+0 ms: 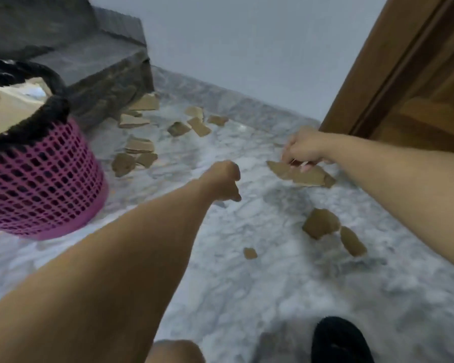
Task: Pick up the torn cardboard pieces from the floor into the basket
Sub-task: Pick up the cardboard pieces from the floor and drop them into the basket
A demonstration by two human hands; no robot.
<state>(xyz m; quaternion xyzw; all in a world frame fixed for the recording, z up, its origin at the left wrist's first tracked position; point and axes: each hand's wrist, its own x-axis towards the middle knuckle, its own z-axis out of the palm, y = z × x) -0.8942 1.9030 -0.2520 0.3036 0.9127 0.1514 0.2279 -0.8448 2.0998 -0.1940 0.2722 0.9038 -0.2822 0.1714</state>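
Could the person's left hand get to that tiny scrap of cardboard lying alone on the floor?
Probably yes. The left hand holds nothing, and only bare marble floor surrounds the small cardboard scrap.

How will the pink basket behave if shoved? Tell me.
The pink basket is openwork plastic, so probably light. The marble floor looks smooth, so it would likely slide easily. Cardboard piled at its rim may make it top-heavy and apt to tip.

Open floor (247, 297): bare marble, centre to near edge | left: pink basket (45, 179), dark step (97, 64) behind it | right: wooden door (414, 74) | far: wall (247, 35) | scattered cardboard pieces (139, 146) beside step; more (321, 222) on right | near edge: black shoe (338, 341)
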